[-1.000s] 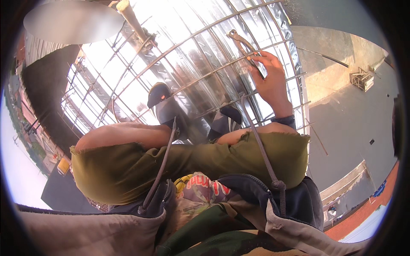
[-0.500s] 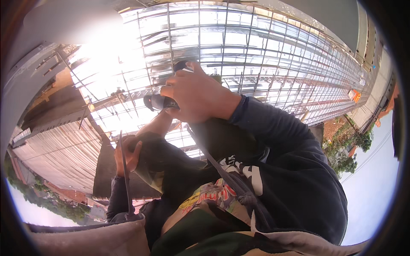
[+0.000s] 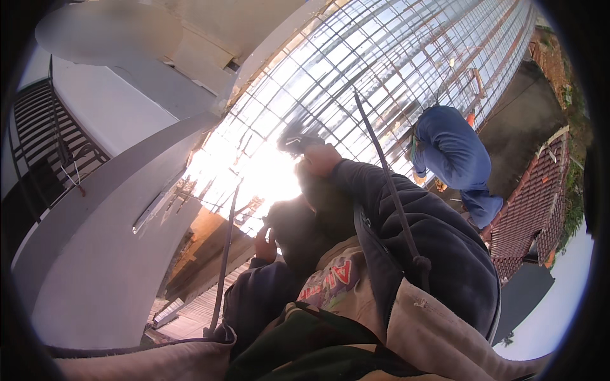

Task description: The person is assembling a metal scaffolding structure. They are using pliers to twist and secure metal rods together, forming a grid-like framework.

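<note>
My right hand (image 3: pixel 323 159) reaches forward over the steel mesh, its fingers closed round a dark object (image 3: pixel 297 142) with a pale patch. Blur and strong glare hide what kind of thing that is. Beside my dark-clothed knee (image 3: pixel 293 232), my left hand (image 3: pixel 265 246) is raised with its fingers curled; what lies between them, if anything, is too small to make out. The bar mesh (image 3: pixel 381 63) spreads out ahead over a bright, shiny surface. Two dark straps hang down in front of me.
A person in blue clothes (image 3: pixel 454 149) bends over the mesh at the right. Left of the mesh runs a pale curved wall (image 3: pixel 108 235), with a dark railing (image 3: pixel 44 133) beyond. A tiled roof (image 3: pixel 527 209) and a grey slab (image 3: pixel 524 108) lie at the right.
My view has swung, bringing the railing and the person in blue into sight. My right hand appears farther from me, still on a dark object. My left hand stays by the knee.
</note>
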A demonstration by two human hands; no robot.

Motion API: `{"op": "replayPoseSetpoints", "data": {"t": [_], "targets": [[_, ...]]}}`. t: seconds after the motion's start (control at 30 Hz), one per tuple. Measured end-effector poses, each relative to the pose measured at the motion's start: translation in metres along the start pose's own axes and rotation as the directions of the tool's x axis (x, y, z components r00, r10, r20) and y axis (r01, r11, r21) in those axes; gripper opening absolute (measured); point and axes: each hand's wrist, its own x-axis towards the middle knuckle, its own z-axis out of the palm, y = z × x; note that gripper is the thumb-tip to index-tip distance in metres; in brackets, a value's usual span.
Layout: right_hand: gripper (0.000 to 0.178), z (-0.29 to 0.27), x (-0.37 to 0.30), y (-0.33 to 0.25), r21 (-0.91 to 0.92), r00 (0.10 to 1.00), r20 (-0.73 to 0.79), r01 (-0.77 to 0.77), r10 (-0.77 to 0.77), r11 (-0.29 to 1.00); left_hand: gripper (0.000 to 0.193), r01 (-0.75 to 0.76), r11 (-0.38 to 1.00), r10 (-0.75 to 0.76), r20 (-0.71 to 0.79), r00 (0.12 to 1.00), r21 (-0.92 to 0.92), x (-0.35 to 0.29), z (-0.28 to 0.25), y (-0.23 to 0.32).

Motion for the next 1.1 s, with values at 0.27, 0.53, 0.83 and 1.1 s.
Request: {"op": "replayPoseSetpoints", "data": {"t": [0.27,0.53,0.83,1.1], "targets": [[0.044,-0.008,-0.201,0.18,0.218,0.906,-0.112,-0.378,0.408,0.9,0.04,0.319,0.943,-0.332,0.197,0.922,0.099,-0.028,-0.011,0.008],[0.039,-0.003,-0.281,0.205,0.506,0.766,-0.293,-0.384,0.572,0.772,0.04,0.053,0.994,-0.076,0.262,0.962,0.092,0.056,0.028,0.149],[0.033,0.035,-0.312,0.366,0.803,0.73,-0.138,-0.313,0.67,0.506,0.041,0.215,0.953,-0.239,0.094,0.966,0.212,0.148,-0.014,0.281],[0.033,-0.034,-0.33,0.476,0.832,0.513,-0.261,-0.311,0.818,0.46,0.041,0.222,0.964,-0.228,0.026,0.973,0.145,0.266,0.027,0.493]]}}
